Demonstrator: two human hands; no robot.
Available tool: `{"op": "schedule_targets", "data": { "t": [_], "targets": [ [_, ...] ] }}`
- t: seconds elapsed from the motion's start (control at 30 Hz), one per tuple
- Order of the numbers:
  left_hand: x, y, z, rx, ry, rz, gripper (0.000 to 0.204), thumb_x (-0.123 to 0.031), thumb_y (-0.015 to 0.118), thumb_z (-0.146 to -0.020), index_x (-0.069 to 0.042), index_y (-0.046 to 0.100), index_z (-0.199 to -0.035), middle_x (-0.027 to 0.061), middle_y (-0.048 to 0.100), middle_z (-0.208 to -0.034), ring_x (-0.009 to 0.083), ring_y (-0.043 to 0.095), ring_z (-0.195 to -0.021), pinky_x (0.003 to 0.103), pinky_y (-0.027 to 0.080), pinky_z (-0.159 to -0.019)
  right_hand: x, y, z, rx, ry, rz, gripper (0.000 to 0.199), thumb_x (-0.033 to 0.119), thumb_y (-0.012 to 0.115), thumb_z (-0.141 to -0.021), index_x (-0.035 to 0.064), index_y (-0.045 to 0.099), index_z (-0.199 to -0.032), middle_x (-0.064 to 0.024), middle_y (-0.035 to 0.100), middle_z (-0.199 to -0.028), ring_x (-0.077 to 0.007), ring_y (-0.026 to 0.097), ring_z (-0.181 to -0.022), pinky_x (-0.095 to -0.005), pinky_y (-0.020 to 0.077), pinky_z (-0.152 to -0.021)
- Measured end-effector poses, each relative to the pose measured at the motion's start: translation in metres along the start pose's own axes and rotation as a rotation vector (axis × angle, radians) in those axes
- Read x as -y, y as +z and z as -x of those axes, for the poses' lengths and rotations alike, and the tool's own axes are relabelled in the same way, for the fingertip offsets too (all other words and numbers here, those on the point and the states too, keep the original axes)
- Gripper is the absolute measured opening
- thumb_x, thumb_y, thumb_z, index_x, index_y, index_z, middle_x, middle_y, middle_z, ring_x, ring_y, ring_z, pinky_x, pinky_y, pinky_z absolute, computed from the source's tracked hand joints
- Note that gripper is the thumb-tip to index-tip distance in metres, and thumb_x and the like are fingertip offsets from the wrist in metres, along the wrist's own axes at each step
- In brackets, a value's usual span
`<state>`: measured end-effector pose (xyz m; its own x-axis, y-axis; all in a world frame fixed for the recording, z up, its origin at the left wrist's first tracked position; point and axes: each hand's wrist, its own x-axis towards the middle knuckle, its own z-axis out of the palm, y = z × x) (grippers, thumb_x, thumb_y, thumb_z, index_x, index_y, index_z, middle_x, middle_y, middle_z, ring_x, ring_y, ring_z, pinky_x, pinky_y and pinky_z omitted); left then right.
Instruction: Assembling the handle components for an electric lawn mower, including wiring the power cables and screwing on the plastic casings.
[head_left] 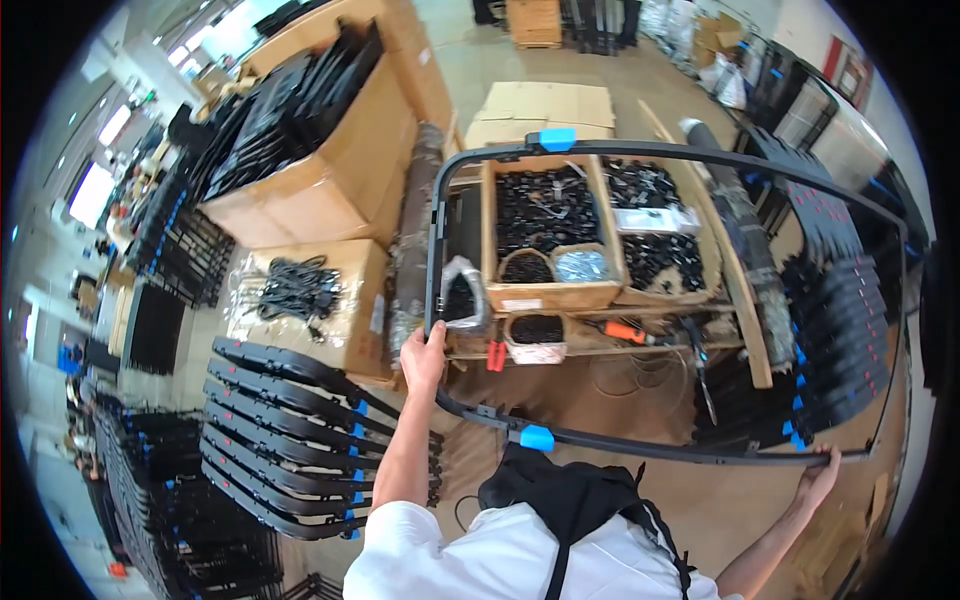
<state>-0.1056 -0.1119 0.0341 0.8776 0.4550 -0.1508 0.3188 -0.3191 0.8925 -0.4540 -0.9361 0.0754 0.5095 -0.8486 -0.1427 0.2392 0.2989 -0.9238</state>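
1. Both our left hand [424,360] and right hand [821,478] clasp the black frame [650,448].
2. In view, it rings the parts box [582,296].
3. We should hold it level, clear of the box.

One head-worn fisheye looks down and ahead from close above the white shirt [470,555] and black frame [630,447].
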Motion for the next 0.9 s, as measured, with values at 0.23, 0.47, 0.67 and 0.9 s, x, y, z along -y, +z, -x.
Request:
{"op": "schedule_targets", "data": {
  "t": [0.23, 0.47, 0.67, 0.9],
  "targets": [
    [0.069, -0.072, -0.105, -0.086, -0.128, -0.258, 0.049, -0.048, 0.068, -0.096, 0.001, 0.071, -0.088, 0.0222, 0.071, -0.079, 0.0396, 0.071, -0.081, 0.05, 0.054, -0.079, -0.06, 0.251, -0.043, 0.092, 0.197, 0.268, 0.018, 0.026, 0.069, -0.101, 0.0087, 0.067, -0.107, -0.0023, 0.074, -0.097, -0.0155, 0.07, -0.085, -0.0298, 0.0547, -0.077],
    [0.051, -0.057, -0.12, -0.077, -0.146, -0.519, 0.045, -0.046, 0.065, -0.097, -0.003, 0.075, -0.108, 0.027, 0.074, -0.107, 0.0461, 0.07, -0.107, 0.053, 0.053, -0.094, -0.132, 0.283, -0.101, 0.109, 0.389, 0.422, 0.019, 0.029, 0.067, -0.099, 0.0118, 0.067, -0.108, -0.0016, 0.075, -0.101, -0.0152, 0.073, -0.092, -0.0289, 0.0539, -0.075],
    [0.035, -0.034, -0.133, -0.101, -0.09, -0.548, 0.044, -0.047, 0.065, -0.096, -0.007, 0.076, -0.107, 0.0247, 0.075, -0.102, 0.0472, 0.069, -0.103, 0.053, 0.054, -0.093, -0.187, 0.237, -0.141, 0.054, 0.5, 0.343, 0.033, 0.031, 0.065, -0.1, 0.0137, 0.063, -0.128, -0.0032, 0.071, -0.109, -0.0191, 0.072, -0.105, -0.033, 0.0544, -0.086],
    [0.05, -0.022, -0.142, -0.268, 0.114, -0.889, 0.046, -0.044, 0.064, -0.099, -0.003, 0.076, -0.115, 0.0235, 0.068, -0.121, 0.0445, 0.066, -0.108, 0.055, 0.053, -0.091, -0.222, 0.304, -0.089, 0.25, 0.695, 0.255, 0.026, 0.019, 0.059, -0.096, 0.0006, 0.063, -0.114, -0.0169, 0.074, -0.12, -0.0298, 0.073, -0.11, -0.0447, 0.0577, -0.097]
  ]
}}
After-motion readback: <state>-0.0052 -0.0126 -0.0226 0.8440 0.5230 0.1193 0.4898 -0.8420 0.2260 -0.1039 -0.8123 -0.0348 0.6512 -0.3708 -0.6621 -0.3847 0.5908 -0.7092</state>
